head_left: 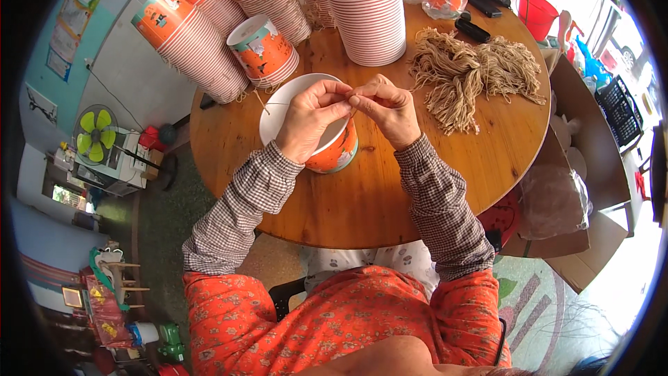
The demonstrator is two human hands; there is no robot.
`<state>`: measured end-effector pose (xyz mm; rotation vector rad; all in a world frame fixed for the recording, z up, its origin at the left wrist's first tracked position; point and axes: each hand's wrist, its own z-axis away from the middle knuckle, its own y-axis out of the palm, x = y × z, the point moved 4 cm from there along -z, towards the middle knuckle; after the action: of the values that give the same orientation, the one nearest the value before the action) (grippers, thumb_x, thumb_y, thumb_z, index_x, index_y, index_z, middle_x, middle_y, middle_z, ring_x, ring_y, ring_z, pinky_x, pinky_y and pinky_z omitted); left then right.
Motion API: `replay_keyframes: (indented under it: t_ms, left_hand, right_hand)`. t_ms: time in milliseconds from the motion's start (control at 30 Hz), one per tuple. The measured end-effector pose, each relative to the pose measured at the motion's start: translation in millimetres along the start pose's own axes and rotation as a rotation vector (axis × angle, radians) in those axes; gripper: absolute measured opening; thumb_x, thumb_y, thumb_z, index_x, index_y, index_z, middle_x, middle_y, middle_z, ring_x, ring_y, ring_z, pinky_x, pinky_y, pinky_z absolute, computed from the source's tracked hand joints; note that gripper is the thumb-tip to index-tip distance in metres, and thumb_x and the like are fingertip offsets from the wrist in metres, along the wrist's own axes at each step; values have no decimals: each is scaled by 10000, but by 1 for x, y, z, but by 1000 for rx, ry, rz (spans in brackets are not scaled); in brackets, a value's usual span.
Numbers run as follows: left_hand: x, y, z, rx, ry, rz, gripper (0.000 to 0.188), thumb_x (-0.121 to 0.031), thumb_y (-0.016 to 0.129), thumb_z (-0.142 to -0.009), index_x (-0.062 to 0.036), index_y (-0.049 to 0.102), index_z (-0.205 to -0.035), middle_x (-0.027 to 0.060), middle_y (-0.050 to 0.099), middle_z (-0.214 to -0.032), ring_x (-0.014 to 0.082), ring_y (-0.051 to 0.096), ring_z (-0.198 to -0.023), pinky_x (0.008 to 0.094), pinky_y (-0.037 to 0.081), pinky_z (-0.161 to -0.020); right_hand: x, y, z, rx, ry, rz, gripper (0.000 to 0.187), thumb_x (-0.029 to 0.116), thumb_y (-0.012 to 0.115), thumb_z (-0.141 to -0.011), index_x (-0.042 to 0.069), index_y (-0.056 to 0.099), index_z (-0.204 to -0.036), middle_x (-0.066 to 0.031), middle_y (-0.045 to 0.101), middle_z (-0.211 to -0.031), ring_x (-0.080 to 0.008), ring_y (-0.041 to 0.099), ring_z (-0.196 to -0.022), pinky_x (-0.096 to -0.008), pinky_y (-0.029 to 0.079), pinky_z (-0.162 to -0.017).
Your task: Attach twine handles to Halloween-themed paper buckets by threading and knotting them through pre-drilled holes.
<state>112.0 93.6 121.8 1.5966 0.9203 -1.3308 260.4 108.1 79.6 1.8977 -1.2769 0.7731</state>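
Observation:
An orange paper bucket [337, 156] with a white inside stands on the round wooden table, just under my hands. My left hand [309, 117] and my right hand [391, 110] meet above its right rim, thumbs and forefingers pinched together. Between the fingertips is a thin strand of twine [277, 104], part of which seems to run left across the bucket's mouth; the fingers hide most of it. To the right of my right hand lies a loose bundle of tan twine lengths [480, 76]. A short stack of similar buckets [270, 59] stands beyond my left hand.
Tall bucket stacks [365, 17] line the table's far side, several with twine hanging off them. Dark small objects [473, 30] lie behind the twine bundle. An open cardboard box [591, 139] is right of the table [376, 216]. A green-bladed fan [96, 132] stands at left.

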Motion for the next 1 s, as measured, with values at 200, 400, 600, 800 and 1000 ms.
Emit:
replay_keyframes:
  t_ms: [200,400,600,800,1000]
  left_hand:
    - [-4,5,1,6,42,-99,252,-19,591,-901,-2,511,-1140,71,622,-1049,124,588,-996,250,467,-910]
    - [0,2,-1,-40,17,-69,254,-15,571,-909,-8,502,-1153,69,628,-1046,130,591,-994,250,467,-897]
    - [-2,-2,0,-110,56,-70,259,-30,594,-889,-1,505,-1130,45,632,-956,94,595,-894,229,474,-826]
    - [-2,-5,2,-179,114,-175,165,-22,589,-888,-11,544,-1046,18,614,-912,72,581,-862,214,473,-792]
    - [0,-12,0,-162,151,-323,105,-35,591,-901,5,584,-997,12,616,-889,64,581,-825,205,478,-774]
  right_hand:
    - [-2,8,4,-45,40,-183,100,69,701,-837,15,720,-919,12,537,-774,-77,493,-759,-229,431,-700]
    - [-4,12,7,-67,126,-307,136,91,664,-878,4,705,-974,4,578,-825,-78,534,-799,-223,450,-727]
    - [-6,13,8,-128,226,-195,182,101,661,-882,-10,678,-1026,-21,662,-851,-58,570,-732,-208,474,-663]
    - [-11,12,10,-121,197,127,140,114,674,-877,0,671,-958,-8,665,-817,-34,576,-704,-198,494,-612]
    - [10,17,10,-162,-72,422,98,72,688,-811,3,651,-870,-74,620,-787,-144,615,-649,-249,494,-587]
